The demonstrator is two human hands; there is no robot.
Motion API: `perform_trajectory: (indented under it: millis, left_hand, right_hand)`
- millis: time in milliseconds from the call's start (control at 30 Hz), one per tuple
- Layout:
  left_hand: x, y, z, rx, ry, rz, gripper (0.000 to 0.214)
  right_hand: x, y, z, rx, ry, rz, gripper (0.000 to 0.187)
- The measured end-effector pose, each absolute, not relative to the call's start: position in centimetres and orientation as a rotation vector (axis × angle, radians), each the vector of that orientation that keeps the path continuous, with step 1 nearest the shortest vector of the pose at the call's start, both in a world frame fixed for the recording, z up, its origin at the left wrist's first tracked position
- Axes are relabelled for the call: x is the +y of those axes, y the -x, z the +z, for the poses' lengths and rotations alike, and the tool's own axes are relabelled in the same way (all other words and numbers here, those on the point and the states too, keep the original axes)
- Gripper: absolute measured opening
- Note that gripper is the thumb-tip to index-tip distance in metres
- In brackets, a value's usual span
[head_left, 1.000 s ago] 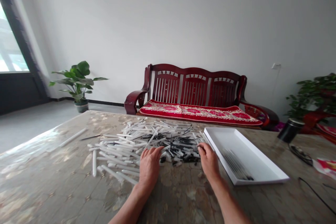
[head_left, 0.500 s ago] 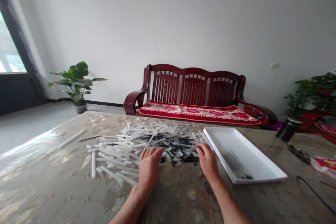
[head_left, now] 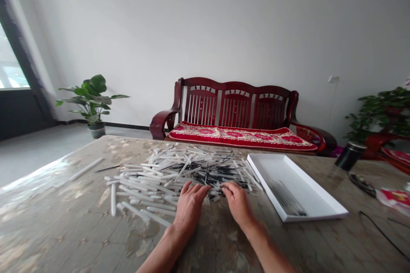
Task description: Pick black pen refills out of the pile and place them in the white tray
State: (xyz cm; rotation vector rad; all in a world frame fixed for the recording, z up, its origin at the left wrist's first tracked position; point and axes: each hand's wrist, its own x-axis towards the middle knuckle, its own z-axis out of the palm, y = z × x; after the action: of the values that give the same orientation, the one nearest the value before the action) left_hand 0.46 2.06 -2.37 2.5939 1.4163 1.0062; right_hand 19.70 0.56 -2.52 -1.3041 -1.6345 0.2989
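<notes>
A loose heap of white plastic tubes (head_left: 150,179) mixed with thin black sticks (head_left: 208,175) covers the middle of the marble-patterned table (head_left: 64,222). My left hand (head_left: 189,205) lies palm down at the heap's near edge, its fingers stretched out over the pieces. Close beside it, my right hand (head_left: 236,203) rests on the black sticks with the fingers curled down onto them; what they pinch, if anything, is hidden. The two hands are nearly touching.
A white tray (head_left: 317,204) with a few dark sticks in it lies to the right of the heap. A black cup (head_left: 349,156), a cable (head_left: 361,184) and a red packet (head_left: 393,198) are at the far right. A red wooden bench (head_left: 237,115) stands behind.
Both hands have drawn together toward the middle of the heap's near edge; the right hand slid left away from the tray, and the black sticks there have been pushed inward.
</notes>
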Motion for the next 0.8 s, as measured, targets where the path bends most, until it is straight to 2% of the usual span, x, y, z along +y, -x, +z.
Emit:
perform_trajectory:
  millis: [167, 267, 433, 600, 700, 800]
  left_hand:
    - [1.8, -0.6, -2.0, 1.497, -2.470, 0.907, 0.033]
    - [1.7, -0.8, -1.9, 1.535, -2.430, 0.887, 0.033]
    - [1.6, -1.3, -2.1, 1.517, -2.398, 0.879, 0.031]
    - [1.4, -1.5, -2.0, 1.503, -2.387, 0.845, 0.031]
    - [1.3, -1.6, -1.9, 1.492, -2.400, 0.843, 0.032]
    - [1.3, -1.6, -2.0, 1.486, -2.418, 0.859, 0.031]
  right_hand:
    - [0.3, -18.4, -2.7, -1.585, 1.254, 0.510, 0.040]
    - [0.6, -21.2, -1.3, -1.532, 1.410, 0.579, 0.045]
    - [0.3, -26.2, 1.0, -1.720, 1.870, 0.422, 0.018]
    - [-0.4, -25.7, 0.3, -1.971, 1.862, 0.263, 0.022]
    - [-0.2, -25.1, -0.7, -1.962, 1.777, 0.131, 0.021]
    - [0.2, -24.7, -1.4, -1.859, 1.650, 0.144, 0.018]
